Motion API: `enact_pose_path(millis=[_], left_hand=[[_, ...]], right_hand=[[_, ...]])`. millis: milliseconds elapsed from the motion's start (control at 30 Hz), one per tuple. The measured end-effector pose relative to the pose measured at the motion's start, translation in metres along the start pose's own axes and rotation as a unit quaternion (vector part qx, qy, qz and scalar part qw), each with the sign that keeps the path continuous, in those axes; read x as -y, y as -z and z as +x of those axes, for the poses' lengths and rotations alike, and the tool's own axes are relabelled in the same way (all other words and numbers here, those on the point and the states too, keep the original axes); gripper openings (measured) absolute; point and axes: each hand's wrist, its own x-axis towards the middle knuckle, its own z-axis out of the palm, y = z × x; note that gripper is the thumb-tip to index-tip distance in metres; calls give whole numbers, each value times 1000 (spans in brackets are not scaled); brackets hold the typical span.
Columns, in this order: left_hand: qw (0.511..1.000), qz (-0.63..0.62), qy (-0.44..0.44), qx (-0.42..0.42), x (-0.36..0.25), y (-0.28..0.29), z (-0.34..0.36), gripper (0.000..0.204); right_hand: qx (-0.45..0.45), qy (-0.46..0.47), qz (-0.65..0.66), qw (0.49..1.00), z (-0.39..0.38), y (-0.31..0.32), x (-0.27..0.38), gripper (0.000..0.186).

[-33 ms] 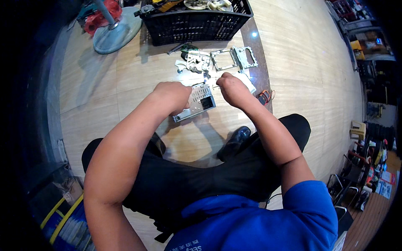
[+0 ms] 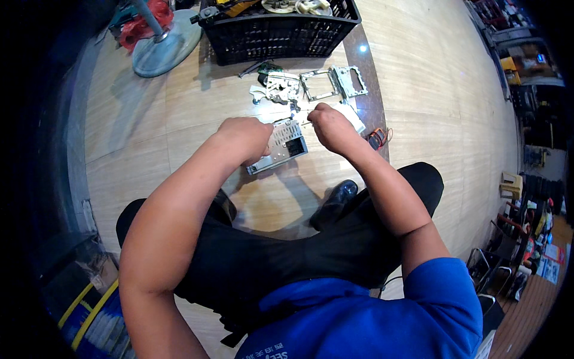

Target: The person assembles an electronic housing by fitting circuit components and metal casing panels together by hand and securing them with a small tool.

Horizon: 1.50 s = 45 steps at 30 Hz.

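My left hand [image 2: 242,140] is closed on the left side of a slotted silver metal case [image 2: 281,149] on the floor. A dark rectangular opening shows near the case's right end. To the right and slightly beyond it, my right hand [image 2: 335,128] is closed, fingertips pinched together near the case's far edge. What they pinch, if anything, is too small to make out. Beyond my hands lie a pale metal mechanism [image 2: 281,87], an open metal frame [image 2: 318,85] and a pale bracket-like frame [image 2: 348,82]. A flat whitish panel [image 2: 353,116] lies partly behind my right hand.
A black plastic crate [image 2: 281,39] holding parts stands at the far side. Left of it is a round stand base [image 2: 167,51] with a pole, beside a red bag [image 2: 149,24]. A small orange-and-black device [image 2: 376,139] with a wire lies right of my right hand.
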Motion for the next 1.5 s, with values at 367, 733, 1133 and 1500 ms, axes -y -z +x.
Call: enact_pose_path(millis=[367,733,1133,1500], left_hand=[[1000,9,3,-13,4,4,-2,52],[1000,10,5,-22,5,8,-9,55],[1000,0,2,-22,7,12,-11,57],[999,-13,3,-42,8,12,-14,53]], right_hand=[[-20,9,13,1000,2,-12,-8,14],[-27,9,7,1000,3,-14,-7,13],[-34,-33,1,999,4,-10,-2,16],[-1,-8,-14,1000,0,-15,11,17]])
